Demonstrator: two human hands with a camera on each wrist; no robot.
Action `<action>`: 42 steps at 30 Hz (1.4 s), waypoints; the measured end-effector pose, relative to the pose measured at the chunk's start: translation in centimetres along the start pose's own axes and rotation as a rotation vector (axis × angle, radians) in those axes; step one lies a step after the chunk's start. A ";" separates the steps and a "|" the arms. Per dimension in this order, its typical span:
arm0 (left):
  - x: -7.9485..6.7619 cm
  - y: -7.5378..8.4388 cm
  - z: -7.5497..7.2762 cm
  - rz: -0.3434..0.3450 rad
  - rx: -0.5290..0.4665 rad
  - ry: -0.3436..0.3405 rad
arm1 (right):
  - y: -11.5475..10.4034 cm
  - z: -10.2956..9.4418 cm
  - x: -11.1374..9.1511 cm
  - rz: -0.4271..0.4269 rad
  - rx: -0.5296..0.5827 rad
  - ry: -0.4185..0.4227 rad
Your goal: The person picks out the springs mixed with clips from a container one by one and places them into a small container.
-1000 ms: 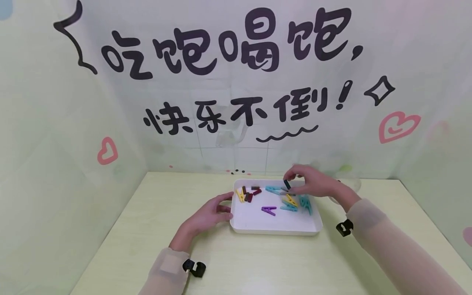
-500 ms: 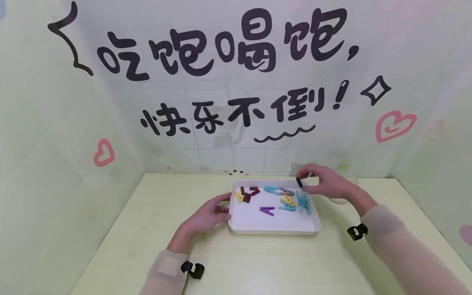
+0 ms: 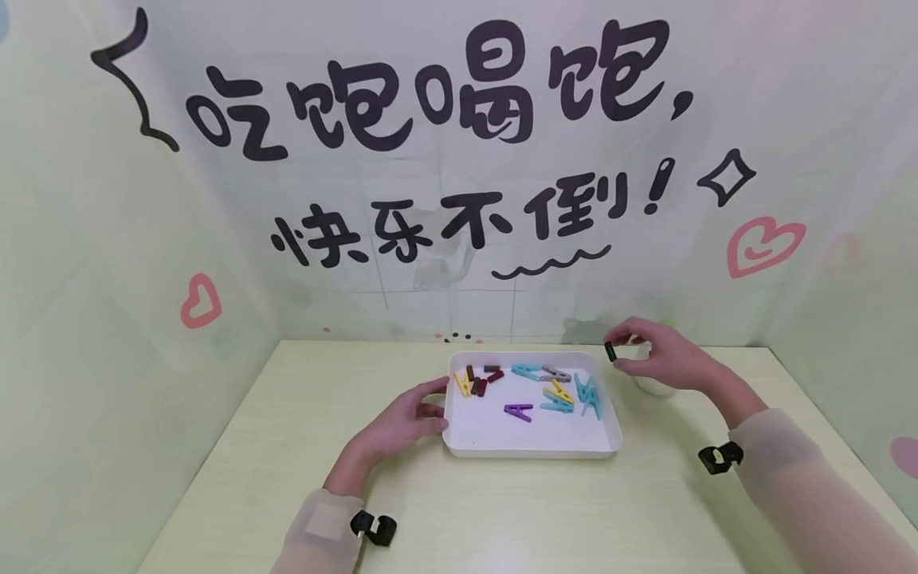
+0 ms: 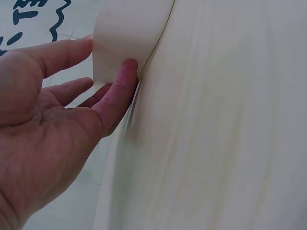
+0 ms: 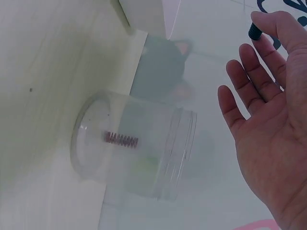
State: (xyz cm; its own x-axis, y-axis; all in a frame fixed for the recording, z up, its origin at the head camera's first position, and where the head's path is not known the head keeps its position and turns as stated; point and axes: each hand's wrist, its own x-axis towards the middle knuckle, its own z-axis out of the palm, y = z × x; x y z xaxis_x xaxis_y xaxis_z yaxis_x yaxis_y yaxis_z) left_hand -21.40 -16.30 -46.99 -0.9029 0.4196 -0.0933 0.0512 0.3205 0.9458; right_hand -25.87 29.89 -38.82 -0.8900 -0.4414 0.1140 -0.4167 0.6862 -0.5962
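Rightward past the tray's edge had gone the right hand (image 3: 656, 356), thumb and index finger pinched on a dark green spring (image 3: 610, 351); half a second earlier both were at the tray's far right corner. Nearer, the left hand (image 3: 398, 420) had kept its place, fingers apart, touching the left wall of the white tray (image 3: 531, 454). In the tray, a purple clothespin (image 3: 518, 412) lay near the middle, with teal clothespins (image 3: 588, 396) farther right and dark red and brown springs (image 3: 496, 375) at the far left. Beyond the tray's right side stood a clear jar (image 5: 153, 122), near the right hand, a reddish-brown spring (image 5: 122, 139) showing inside. So the pinched spring was out of the tray, but not inside the jar.
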 end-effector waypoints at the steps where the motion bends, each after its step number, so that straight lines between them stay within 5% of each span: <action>1: 0.0 0.0 0.0 -0.001 0.000 0.000 | 0.1 -0.2 -0.2 0.004 -0.001 0.005; 25: -0.2 -0.2 -0.1 0.020 0.011 -0.006 | 5.7 -2.8 -3.6 -0.015 -0.077 0.198; 42: -0.2 -0.1 -0.1 0.028 0.022 -0.004 | 7.7 -2.4 -4.2 0.080 -0.051 0.187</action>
State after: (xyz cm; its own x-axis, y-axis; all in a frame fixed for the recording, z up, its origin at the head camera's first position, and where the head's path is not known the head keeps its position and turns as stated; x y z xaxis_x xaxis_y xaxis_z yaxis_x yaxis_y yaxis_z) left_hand -21.23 -16.52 -47.04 -0.8992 0.4322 -0.0686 0.0854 0.3271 0.9411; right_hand -25.82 38.42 -42.00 -0.9375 -0.2724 0.2167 -0.3480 0.7453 -0.5687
